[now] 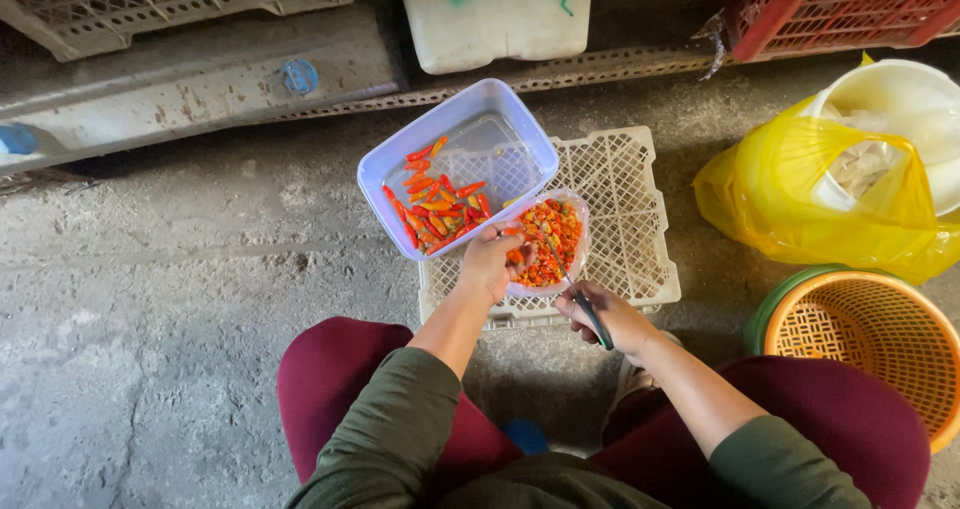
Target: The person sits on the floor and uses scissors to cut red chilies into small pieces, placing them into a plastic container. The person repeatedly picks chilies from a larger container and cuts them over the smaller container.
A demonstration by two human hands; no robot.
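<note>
Rough grey concrete floor (150, 319), stained and cracked, seen from above a seated person in dark red trousers and olive sleeves. White plastic crate (620, 199) lies upside down at centre as a work surface. On it, toward 11 o'clock, a pale lavender tub (470, 109) tilted, holding whole red and orange chillies (435, 204) bunched in its lower corner, glossy, slim, some with green stems. Just beside the tub at 4 o'clock, a small clear tray (578, 219) heaped with chopped chilli pieces (552, 239), orange-red with pale seeds.

Left hand (490, 264) curled at the near edge of the tub and tray, fingers closed on one chilli. Right hand (610, 319) at 5 o'clock from the tray, closed round the dark handle of a knife (578, 289), thin blade angled up over the chopped pile.

At 3 o'clock: yellow plastic bag (800, 199) round a white bucket (900, 89). At 4 o'clock: orange woven basket (870, 339). At 12 o'clock: white jerrycan (500, 19); red crate (840, 9) at 1.
</note>
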